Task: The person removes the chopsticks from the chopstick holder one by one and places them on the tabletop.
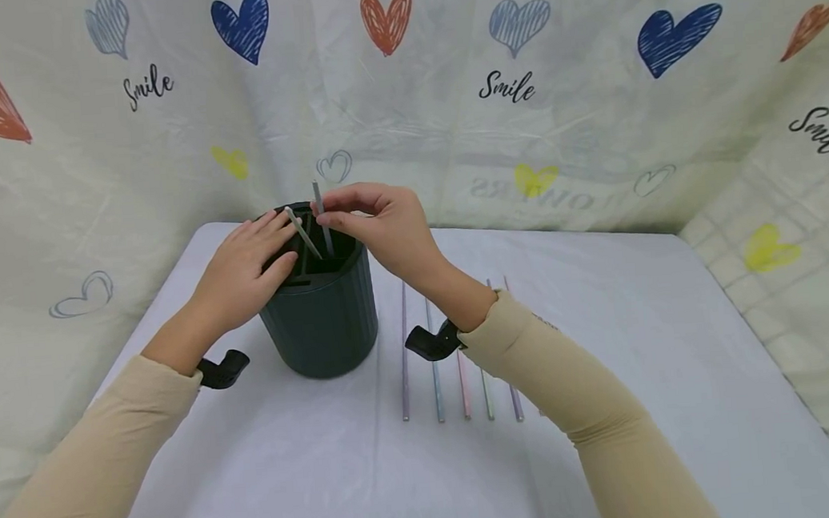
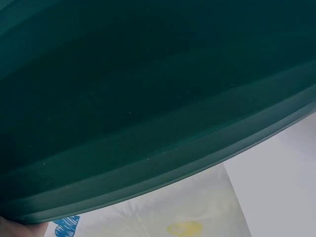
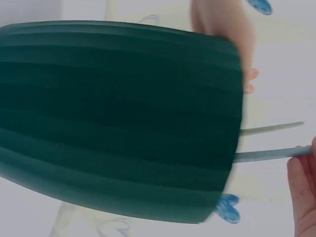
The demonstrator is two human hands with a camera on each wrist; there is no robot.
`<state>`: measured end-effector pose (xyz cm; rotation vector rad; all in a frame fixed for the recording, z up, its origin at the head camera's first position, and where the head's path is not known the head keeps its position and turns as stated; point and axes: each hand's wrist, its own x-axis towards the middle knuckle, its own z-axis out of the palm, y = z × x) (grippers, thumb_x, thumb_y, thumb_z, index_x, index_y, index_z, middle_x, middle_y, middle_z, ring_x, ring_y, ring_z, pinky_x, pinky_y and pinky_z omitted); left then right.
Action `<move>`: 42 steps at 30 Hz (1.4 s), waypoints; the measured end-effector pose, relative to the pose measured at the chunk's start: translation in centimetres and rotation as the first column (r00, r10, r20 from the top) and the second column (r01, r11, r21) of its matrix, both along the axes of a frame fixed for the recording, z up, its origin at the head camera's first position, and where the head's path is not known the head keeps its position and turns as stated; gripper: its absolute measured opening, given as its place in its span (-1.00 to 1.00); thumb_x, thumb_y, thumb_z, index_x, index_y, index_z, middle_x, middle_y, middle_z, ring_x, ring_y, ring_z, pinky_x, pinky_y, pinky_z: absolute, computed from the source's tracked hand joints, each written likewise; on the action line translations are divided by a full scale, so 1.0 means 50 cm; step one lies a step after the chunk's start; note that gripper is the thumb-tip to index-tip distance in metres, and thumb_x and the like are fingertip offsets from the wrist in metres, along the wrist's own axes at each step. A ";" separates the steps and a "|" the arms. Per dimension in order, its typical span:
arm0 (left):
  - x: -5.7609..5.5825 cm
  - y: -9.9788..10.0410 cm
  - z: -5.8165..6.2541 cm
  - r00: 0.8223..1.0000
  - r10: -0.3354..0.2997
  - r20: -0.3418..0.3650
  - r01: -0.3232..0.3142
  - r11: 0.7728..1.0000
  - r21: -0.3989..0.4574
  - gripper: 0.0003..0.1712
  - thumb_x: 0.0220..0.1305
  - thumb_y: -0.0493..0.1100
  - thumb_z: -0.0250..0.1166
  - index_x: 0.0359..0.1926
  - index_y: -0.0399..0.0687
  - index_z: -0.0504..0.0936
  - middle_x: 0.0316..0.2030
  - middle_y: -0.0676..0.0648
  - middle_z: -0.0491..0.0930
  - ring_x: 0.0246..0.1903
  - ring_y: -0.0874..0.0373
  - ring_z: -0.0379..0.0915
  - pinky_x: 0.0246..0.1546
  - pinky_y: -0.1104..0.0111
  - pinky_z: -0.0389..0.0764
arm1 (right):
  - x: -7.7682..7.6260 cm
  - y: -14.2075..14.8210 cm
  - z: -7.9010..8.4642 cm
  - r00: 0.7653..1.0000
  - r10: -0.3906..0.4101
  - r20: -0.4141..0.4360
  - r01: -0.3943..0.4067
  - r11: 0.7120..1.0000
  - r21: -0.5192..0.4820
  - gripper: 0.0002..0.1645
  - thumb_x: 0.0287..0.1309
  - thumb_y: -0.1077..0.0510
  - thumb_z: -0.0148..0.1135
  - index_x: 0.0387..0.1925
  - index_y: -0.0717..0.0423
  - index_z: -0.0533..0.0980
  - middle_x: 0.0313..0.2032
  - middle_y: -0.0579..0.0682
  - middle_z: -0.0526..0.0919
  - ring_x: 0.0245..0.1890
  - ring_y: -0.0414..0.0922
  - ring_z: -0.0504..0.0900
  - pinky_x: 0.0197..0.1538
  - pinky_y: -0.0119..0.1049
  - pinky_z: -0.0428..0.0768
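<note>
A ribbed, dark green divided holder stands upright at the back left of the table. My left hand rests across its top left rim, fingers extended and thumb lying over the near edge. At the opposite side, my right hand pinches the upper part of a thin blue-grey stick between thumb and fingers. That stick's lower end is inside the holder, hidden by the wall in the right wrist view. Beside it leans a pale stick, its top close to the left fingertips.
Right of the holder, several slender pastel sticks lie side by side, among them a purple stick and a blue stick. My right forearm passes over some of them. A white cloth covers the table; a heart-patterned curtain hangs behind.
</note>
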<state>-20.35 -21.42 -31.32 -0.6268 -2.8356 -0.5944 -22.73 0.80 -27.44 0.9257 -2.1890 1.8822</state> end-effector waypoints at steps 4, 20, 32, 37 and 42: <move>0.001 0.001 0.001 1.000 -0.002 -0.004 0.002 1.000 -0.005 -0.37 0.55 0.01 -0.09 0.48 -0.22 0.24 0.51 -0.25 0.15 0.55 -0.19 -0.08 0.57 -0.08 -0.08 | 0.014 0.015 0.020 0.999 0.051 0.000 -0.051 0.995 -0.091 -0.78 0.14 0.37 0.36 -0.15 0.39 0.69 -0.12 0.23 0.77 -0.04 -0.13 0.73 0.05 -0.25 0.72; 0.001 0.005 -0.001 1.000 -0.002 -0.004 0.002 1.000 -0.006 -0.37 0.55 0.00 -0.09 0.48 -0.25 0.24 0.50 -0.28 0.15 0.55 -0.21 -0.09 0.57 -0.06 -0.10 | 0.069 0.099 0.095 0.981 0.053 -0.187 -0.136 0.873 -0.467 -0.73 0.07 0.61 0.23 -0.21 0.42 0.70 -0.32 -0.05 0.82 -0.20 -0.09 0.80 0.07 -0.10 0.72; 0.002 0.005 -0.001 1.000 0.003 0.001 -0.003 1.000 -0.006 -0.37 0.55 0.00 -0.09 0.48 -0.24 0.23 0.50 -0.28 0.15 0.55 -0.20 -0.10 0.57 -0.07 -0.09 | 0.098 0.235 0.121 0.993 -0.093 -0.071 0.046 0.871 -0.488 -0.74 0.08 0.58 0.26 -0.18 0.42 0.70 -0.33 0.12 0.81 -0.27 0.01 0.82 -0.08 -0.16 0.74; 0.004 0.006 0.003 1.000 0.007 0.004 -0.007 1.000 -0.005 -0.37 0.54 -0.01 -0.08 0.49 -0.23 0.22 0.51 -0.27 0.14 0.55 -0.20 -0.10 0.57 -0.06 -0.10 | 0.074 0.296 0.103 0.988 -0.073 0.136 0.116 0.934 -0.339 -0.79 0.09 0.42 0.37 -0.19 0.31 0.74 -0.34 0.04 0.82 -0.28 -0.09 0.82 -0.10 -0.27 0.73; 0.005 0.006 0.002 1.000 0.009 0.009 -0.009 1.000 -0.006 -0.37 0.54 -0.01 -0.09 0.48 -0.23 0.23 0.51 -0.28 0.14 0.55 -0.20 -0.10 0.58 -0.06 -0.11 | 0.034 0.367 0.074 0.928 -0.128 0.351 0.195 0.967 -0.163 -0.83 0.09 0.32 0.42 -0.24 0.15 0.77 -0.36 -0.05 0.82 -0.30 -0.18 0.81 -0.13 -0.38 0.74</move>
